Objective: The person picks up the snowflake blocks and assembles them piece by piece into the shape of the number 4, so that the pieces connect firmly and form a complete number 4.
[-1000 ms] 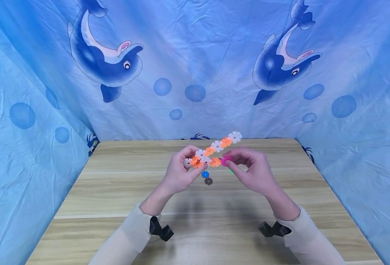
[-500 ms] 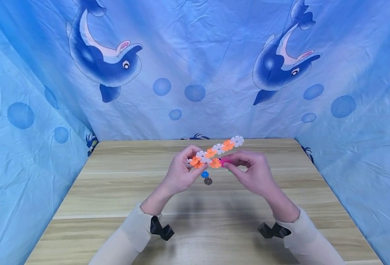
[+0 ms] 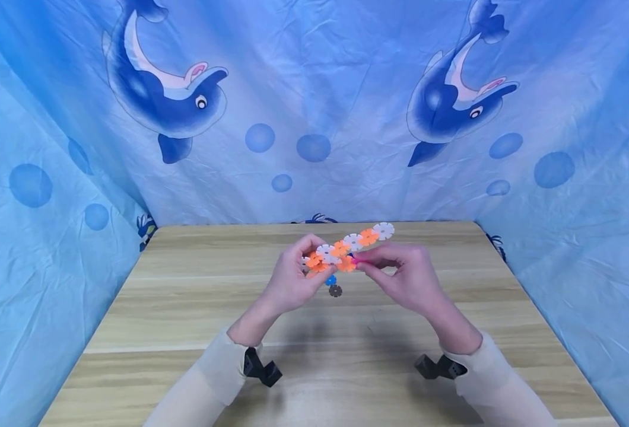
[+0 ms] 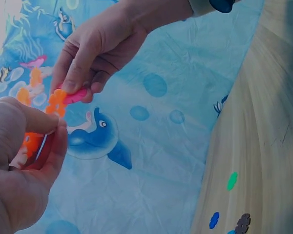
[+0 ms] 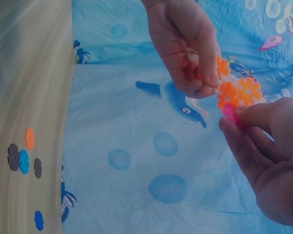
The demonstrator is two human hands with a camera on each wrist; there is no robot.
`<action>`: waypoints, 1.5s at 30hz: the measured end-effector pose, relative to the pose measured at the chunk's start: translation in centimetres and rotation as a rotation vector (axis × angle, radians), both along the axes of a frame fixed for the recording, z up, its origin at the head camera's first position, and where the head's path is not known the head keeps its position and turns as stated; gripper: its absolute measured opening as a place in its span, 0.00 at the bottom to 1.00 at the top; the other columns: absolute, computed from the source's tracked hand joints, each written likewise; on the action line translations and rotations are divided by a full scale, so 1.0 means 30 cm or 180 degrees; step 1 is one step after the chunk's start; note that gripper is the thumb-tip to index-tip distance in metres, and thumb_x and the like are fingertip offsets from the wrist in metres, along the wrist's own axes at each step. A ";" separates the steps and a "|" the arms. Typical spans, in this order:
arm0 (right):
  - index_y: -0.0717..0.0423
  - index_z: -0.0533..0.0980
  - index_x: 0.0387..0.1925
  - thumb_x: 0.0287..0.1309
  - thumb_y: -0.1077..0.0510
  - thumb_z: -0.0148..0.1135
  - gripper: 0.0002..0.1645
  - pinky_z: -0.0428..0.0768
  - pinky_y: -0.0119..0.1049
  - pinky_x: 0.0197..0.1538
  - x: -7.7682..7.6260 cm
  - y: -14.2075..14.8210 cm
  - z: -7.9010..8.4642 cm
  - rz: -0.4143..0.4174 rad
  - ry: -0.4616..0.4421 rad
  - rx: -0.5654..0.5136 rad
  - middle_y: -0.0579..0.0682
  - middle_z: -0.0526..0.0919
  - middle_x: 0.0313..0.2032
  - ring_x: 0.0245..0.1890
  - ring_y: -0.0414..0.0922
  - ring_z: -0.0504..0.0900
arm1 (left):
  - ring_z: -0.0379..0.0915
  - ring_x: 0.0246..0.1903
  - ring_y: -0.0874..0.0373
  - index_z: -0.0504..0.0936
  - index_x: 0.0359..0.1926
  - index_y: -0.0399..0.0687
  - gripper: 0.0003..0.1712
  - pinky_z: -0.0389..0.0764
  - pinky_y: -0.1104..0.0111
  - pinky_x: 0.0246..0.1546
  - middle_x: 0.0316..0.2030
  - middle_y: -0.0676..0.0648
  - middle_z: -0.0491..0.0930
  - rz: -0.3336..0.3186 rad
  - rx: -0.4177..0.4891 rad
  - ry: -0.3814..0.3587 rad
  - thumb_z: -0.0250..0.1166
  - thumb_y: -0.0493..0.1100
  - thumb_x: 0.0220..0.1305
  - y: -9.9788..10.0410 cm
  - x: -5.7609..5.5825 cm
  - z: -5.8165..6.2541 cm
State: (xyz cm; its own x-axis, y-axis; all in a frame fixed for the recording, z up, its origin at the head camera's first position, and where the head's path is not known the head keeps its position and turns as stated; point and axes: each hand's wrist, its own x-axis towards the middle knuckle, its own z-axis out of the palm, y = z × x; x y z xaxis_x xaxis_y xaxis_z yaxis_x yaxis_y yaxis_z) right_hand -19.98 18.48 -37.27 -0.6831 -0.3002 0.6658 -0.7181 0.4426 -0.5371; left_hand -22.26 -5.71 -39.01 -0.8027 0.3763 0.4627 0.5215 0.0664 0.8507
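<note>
A chain of orange and white snowflake discs (image 3: 353,242) is held up above the table by my left hand (image 3: 295,277), its thumb and fingers pinching the middle. One row of the chain slants up to the right, ending in a white disc (image 3: 383,231). A lower orange disc (image 3: 348,264) sticks out toward my right hand (image 3: 407,276). Between right thumb and fingertips I pinch a pink snowflake disc (image 5: 230,111), which meets that orange disc's edge. Whether their slots are joined cannot be told. The left fingers hide part of the chain.
On the wooden table (image 3: 197,296) lie loose discs: a blue one (image 3: 331,280) and a dark grey one (image 3: 336,291) beyond the hands, a green one (image 4: 232,181), and an orange one (image 5: 30,139). A blue dolphin curtain (image 3: 314,89) encloses the back and sides.
My right hand has brought the pink disc slightly left against the orange disc. The chain's far end has dipped a little and shifted right. The left hand has barely moved.
</note>
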 end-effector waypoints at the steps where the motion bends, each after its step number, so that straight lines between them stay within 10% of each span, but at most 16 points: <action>1: 0.53 0.92 0.42 0.53 0.68 0.81 0.14 0.89 0.25 0.40 -0.003 -0.003 0.001 0.0025 0.0012 -0.0016 0.48 0.94 0.38 0.35 0.41 0.93 | 0.83 0.41 0.61 0.79 0.50 0.38 0.16 0.91 0.72 0.42 0.45 0.38 0.85 0.0003 0.0065 -0.0020 0.74 0.29 0.64 -0.002 0.000 -0.001; 8: 0.58 0.90 0.47 0.51 0.70 0.81 0.19 0.90 0.27 0.42 -0.031 0.018 -0.011 0.0135 0.0052 -0.0086 0.52 0.94 0.40 0.33 0.41 0.92 | 0.83 0.43 0.61 0.80 0.50 0.36 0.16 0.90 0.72 0.42 0.47 0.37 0.84 0.0037 0.0268 -0.0004 0.74 0.29 0.64 -0.010 0.001 0.002; 18: 0.53 0.90 0.47 0.55 0.64 0.81 0.16 0.91 0.35 0.38 -0.107 0.117 -0.049 0.0006 -0.0073 0.0682 0.47 0.94 0.40 0.33 0.38 0.89 | 0.83 0.43 0.61 0.79 0.50 0.35 0.17 0.90 0.73 0.44 0.47 0.36 0.83 0.0097 0.0284 -0.0095 0.73 0.27 0.63 -0.029 0.008 0.011; 45: 0.59 0.87 0.52 0.63 0.61 0.74 0.16 0.92 0.44 0.46 -0.250 0.183 -0.273 -0.0590 -0.1197 0.1119 0.58 0.90 0.50 0.44 0.51 0.90 | 0.81 0.40 0.61 0.80 0.48 0.34 0.15 0.88 0.75 0.37 0.44 0.36 0.84 0.0094 0.0304 0.0034 0.73 0.27 0.61 -0.030 0.021 0.019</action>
State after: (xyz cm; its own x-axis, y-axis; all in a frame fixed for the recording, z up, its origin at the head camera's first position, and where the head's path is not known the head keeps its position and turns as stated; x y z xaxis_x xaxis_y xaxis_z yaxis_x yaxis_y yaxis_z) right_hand -27.47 23.97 -45.46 -0.9173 -0.3125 0.2467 -0.3978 0.7426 -0.5387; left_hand -21.63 -6.59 -38.44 -0.8077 0.3064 0.5038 0.5294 0.0008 0.8483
